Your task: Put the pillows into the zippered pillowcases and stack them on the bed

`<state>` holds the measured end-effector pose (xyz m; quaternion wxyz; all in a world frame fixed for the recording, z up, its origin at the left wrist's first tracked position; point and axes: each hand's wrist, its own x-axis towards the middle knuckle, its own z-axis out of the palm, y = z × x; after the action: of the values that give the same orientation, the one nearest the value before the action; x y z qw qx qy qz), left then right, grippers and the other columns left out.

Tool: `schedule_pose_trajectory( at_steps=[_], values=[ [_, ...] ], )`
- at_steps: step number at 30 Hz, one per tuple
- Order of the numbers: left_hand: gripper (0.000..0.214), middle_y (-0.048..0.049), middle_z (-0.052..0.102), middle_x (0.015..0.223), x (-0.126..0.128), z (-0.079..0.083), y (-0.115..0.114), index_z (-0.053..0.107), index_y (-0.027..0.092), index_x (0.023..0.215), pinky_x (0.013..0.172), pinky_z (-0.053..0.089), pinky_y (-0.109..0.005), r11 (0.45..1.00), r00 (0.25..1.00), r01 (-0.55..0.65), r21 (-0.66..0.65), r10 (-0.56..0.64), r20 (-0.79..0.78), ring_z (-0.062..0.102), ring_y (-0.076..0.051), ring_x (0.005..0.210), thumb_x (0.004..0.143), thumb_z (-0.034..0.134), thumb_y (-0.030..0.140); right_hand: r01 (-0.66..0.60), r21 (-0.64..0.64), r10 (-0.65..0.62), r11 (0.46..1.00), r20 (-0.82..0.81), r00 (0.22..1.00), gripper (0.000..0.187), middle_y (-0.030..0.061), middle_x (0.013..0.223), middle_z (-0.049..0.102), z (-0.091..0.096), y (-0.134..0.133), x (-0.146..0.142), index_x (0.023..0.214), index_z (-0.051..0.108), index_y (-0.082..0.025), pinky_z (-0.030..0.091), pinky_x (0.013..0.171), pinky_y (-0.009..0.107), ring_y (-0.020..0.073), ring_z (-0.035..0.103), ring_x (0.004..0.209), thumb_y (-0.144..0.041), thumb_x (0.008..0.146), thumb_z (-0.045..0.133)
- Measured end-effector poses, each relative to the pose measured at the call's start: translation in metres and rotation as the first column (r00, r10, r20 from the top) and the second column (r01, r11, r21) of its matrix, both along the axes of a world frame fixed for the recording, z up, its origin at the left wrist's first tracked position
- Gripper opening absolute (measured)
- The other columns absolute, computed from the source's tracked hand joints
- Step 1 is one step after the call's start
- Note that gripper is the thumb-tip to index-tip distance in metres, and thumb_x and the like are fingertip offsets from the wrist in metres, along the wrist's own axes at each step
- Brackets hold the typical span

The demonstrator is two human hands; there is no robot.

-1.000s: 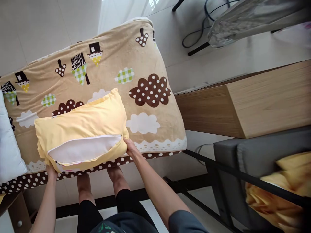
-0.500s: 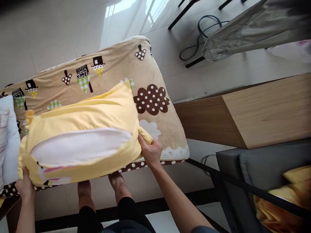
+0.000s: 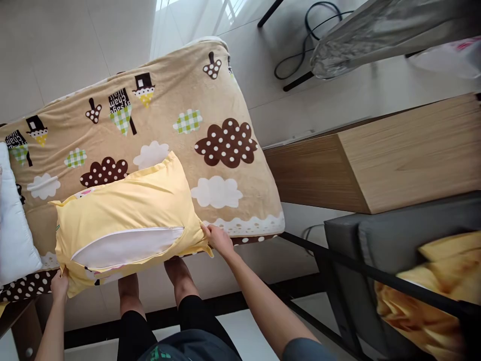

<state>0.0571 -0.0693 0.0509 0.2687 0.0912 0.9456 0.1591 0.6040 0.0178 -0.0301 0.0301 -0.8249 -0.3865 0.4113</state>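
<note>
A yellow pillow (image 3: pixel 131 210) is stretched between my two hands over the near edge of a bed covered by a beige patterned blanket (image 3: pixel 169 145). Along the pillow's case runs a long open slit, and a white inner pillow (image 3: pixel 130 248) shows through it. My left hand (image 3: pixel 60 285) is closed on the lower left corner. At the right end, my right hand (image 3: pixel 220 239) pinches the case's edge. Part of a printed figure shows below the slit.
White bedding (image 3: pixel 15 225) lies at the bed's left end. To the right are a wooden cabinet (image 3: pixel 409 155), a black metal rail (image 3: pixel 376 273) and a grey sofa (image 3: pixel 349 260) with yellow-orange cloth (image 3: pixel 424 301). A dark cable (image 3: pixel 304 50) loops across the floor.
The pillow has come down and closer to me, uncovering more of the blanket's cloud prints. Both hands keep their hold on its ends. The view has shifted slightly.
</note>
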Motion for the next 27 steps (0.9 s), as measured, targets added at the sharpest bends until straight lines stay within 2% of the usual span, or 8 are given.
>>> schedule_pose_trajectory(
  at_steps=[3,6,8,10,12,16,20,27],
  values=[
    [0.012,-0.0088,0.063,0.092,0.02,0.01,0.021,0.061,0.022,0.083,0.114,0.025,-0.065,0.987,0.97,0.149,0.059,-0.135,-0.204,0.041,-0.039,0.134,0.072,0.063,0.027,-0.163,0.167,0.167,0.972,-0.013,0.986,0.031,0.0174,0.105,0.067,0.027,0.016,-0.027,0.094,0.068,-0.019,0.042,0.093,0.045,0.0328,0.059,0.103,-0.042,0.079,0.056],
    [0.012,-0.0087,0.064,0.098,0.086,0.008,0.025,0.062,0.023,0.089,0.107,0.043,-0.048,0.866,0.878,0.463,0.188,-0.419,-0.23,0.057,-0.028,0.114,0.082,0.055,0.028,-0.474,0.461,0.495,0.75,0.084,0.865,0.061,0.0175,0.141,0.05,0.051,0.023,-0.09,0.136,0.052,-0.019,0.033,0.103,0.047,0.0331,0.044,0.13,-0.032,0.077,0.057],
    [0.014,-0.0082,0.064,0.083,0.143,0.002,0.027,0.062,0.023,0.083,0.087,0.054,-0.042,0.503,0.574,0.795,0.338,-0.805,-0.151,0.063,-0.024,0.087,0.086,0.049,0.024,-0.604,0.512,0.588,0.611,0.218,0.779,0.068,0.0164,0.149,0.044,0.056,0.028,-0.131,0.143,0.046,-0.021,0.03,0.102,0.047,0.0329,0.04,0.134,-0.017,0.076,0.054],
    [0.024,-0.0093,0.064,0.082,0.194,-0.007,0.036,0.062,0.024,0.079,0.081,0.055,-0.039,0.074,0.153,0.889,0.452,-0.978,-0.14,0.063,-0.023,0.085,0.088,0.042,0.016,-0.624,0.498,0.538,0.603,0.324,0.778,0.066,0.0168,0.145,0.048,0.052,0.037,-0.155,0.139,0.052,-0.022,0.03,0.098,0.047,0.032,0.044,0.129,-0.006,0.075,0.048],
    [0.029,-0.012,0.065,0.09,0.231,-0.017,0.057,0.064,0.022,0.082,0.083,0.054,-0.041,-0.093,-0.012,0.889,0.448,-0.984,-0.179,0.062,-0.025,0.095,0.087,0.038,0.011,-0.562,0.5,0.419,0.659,0.376,0.826,0.059,0.0167,0.131,0.059,0.049,0.053,-0.161,0.129,0.06,-0.021,0.031,0.093,0.046,0.0301,0.052,0.116,-0.002,0.076,0.045],
    [0.038,-0.0172,0.064,0.119,0.271,-0.031,0.127,0.06,0.013,0.119,0.1,0.048,-0.048,-0.15,-0.084,0.921,0.359,-0.978,-0.192,0.058,-0.029,0.117,0.09,0.036,0.011,-0.495,0.593,0.336,0.635,0.364,0.868,0.046,0.0102,0.101,0.065,0.059,0.092,-0.143,0.105,0.069,-0.023,0.038,0.082,0.04,0.0244,0.055,0.092,-0.001,0.071,0.046],
    [0.04,-0.0134,0.062,0.131,0.29,-0.031,0.189,0.056,0.017,0.131,0.109,0.042,-0.047,-0.091,-0.051,0.951,0.295,-0.988,-0.143,0.054,-0.029,0.126,0.097,0.036,0.023,-0.441,0.709,0.301,0.551,0.324,0.897,0.047,0.0062,0.09,0.059,0.081,0.128,-0.121,0.095,0.068,-0.025,0.042,0.073,0.036,0.0223,0.052,0.086,0.001,0.064,0.045],
    [0.031,-0.0183,0.066,0.118,0.301,-0.023,0.204,0.067,0.007,0.11,0.102,0.045,-0.051,-0.023,-0.029,0.99,0.136,-0.999,0.037,0.059,-0.033,0.12,0.089,0.045,0.012,-0.277,0.823,0.296,0.496,0.14,0.945,0.035,0.0009,0.087,0.049,0.115,0.149,-0.106,0.092,0.068,-0.026,0.048,0.071,0.035,0.0182,0.053,0.086,-0.006,0.072,0.046]
  ],
)
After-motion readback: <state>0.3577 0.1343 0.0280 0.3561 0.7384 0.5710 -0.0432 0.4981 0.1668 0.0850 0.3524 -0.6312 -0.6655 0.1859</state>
